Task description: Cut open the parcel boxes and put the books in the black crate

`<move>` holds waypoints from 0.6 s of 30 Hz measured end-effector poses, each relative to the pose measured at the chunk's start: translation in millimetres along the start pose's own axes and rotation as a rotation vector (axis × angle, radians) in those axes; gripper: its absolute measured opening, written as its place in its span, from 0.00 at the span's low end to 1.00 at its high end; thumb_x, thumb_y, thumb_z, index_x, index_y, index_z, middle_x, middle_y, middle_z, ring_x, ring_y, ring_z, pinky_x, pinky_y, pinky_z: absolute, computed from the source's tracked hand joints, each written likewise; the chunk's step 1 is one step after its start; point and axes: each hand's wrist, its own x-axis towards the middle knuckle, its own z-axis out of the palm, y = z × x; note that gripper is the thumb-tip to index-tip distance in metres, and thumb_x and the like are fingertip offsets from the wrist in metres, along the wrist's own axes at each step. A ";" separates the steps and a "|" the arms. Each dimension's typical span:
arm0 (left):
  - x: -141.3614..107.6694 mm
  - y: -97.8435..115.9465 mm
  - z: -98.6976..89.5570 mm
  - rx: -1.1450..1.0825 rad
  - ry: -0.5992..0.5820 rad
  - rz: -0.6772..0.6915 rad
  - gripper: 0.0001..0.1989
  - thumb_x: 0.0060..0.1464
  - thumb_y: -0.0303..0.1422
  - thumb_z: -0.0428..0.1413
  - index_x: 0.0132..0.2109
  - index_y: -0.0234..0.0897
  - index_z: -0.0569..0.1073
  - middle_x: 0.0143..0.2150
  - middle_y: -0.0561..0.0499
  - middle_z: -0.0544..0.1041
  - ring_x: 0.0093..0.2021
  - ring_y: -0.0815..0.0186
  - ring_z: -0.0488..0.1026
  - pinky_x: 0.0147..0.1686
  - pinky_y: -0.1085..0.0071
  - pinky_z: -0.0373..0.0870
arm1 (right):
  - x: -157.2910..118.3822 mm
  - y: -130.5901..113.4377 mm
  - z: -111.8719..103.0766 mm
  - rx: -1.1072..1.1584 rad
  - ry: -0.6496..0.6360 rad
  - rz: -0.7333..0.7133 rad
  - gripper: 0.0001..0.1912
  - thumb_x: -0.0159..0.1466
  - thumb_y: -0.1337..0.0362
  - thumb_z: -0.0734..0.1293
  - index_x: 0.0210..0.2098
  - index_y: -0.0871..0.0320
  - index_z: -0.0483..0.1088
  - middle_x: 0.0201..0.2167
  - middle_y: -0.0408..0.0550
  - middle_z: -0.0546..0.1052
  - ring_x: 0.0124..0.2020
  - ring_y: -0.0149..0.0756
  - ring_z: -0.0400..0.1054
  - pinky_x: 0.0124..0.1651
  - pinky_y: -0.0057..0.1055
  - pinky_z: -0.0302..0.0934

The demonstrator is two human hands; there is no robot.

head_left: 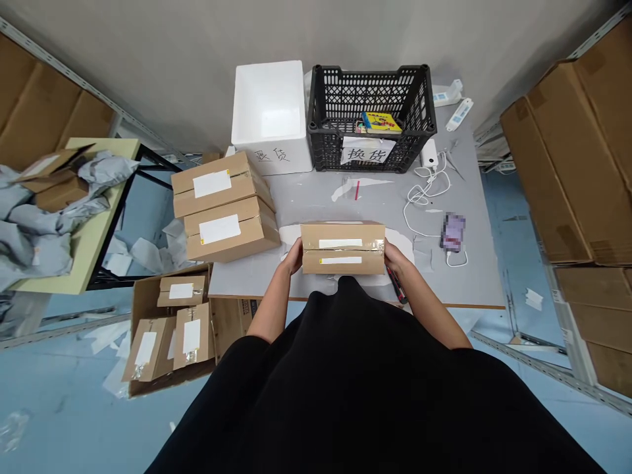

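Observation:
A brown cardboard box [343, 233] is held at the table's front edge, close against my body. White label strips and clear tape show on it, and a dark seam runs across its width. Whether this is one box or two thin ones together, I cannot tell. My left hand [293, 257] presses on its left end and my right hand [395, 255] on its right end, fingers partly hidden. Just below my right hand lies a red and black cutter-like tool [397, 287]. Two labelled cardboard boxes [232, 245] sit side by side to the left.
At the back stand a white foam box [273, 148] and a black plastic crate [320, 151] holding small colourful packs. A phone [453, 232] with white cables lies right. Lower left, an open carton [133, 388] contains several boxes; a side table [81, 263] bears grey bags.

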 end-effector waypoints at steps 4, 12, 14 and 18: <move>-1.7 1.5 1.5 -0.089 0.009 0.043 0.23 0.52 0.48 0.55 0.50 0.38 0.74 0.43 0.46 0.80 0.46 0.54 0.75 0.47 0.60 0.70 | -11.2 -7.1 -7.4 0.051 -0.003 -0.110 0.22 0.67 0.49 0.63 0.58 0.47 0.70 0.48 0.45 0.81 0.49 0.42 0.74 0.51 0.40 0.70; 2.0 -21.7 -3.2 -0.083 0.043 0.085 0.36 0.36 0.28 0.53 0.57 0.47 0.68 0.45 0.53 0.77 0.42 0.62 0.74 0.38 0.69 0.69 | -23.6 20.3 -24.7 0.150 -0.145 -0.130 0.36 0.58 0.64 0.67 0.65 0.41 0.64 0.60 0.40 0.75 0.55 0.37 0.71 0.54 0.37 0.69; 0.4 -30.8 -2.8 -0.105 0.048 0.086 0.38 0.34 0.28 0.52 0.58 0.46 0.68 0.45 0.52 0.77 0.41 0.62 0.73 0.37 0.69 0.69 | -25.1 29.8 -24.3 0.174 -0.134 -0.129 0.37 0.57 0.66 0.66 0.66 0.41 0.63 0.63 0.40 0.72 0.57 0.36 0.70 0.56 0.37 0.68; 3.3 -39.9 -3.5 -0.111 0.083 0.117 0.39 0.33 0.29 0.51 0.58 0.45 0.69 0.48 0.51 0.77 0.42 0.61 0.73 0.39 0.67 0.69 | -21.7 36.3 -26.4 0.171 -0.072 -0.117 0.34 0.59 0.63 0.65 0.64 0.42 0.65 0.64 0.40 0.71 0.59 0.37 0.69 0.56 0.36 0.68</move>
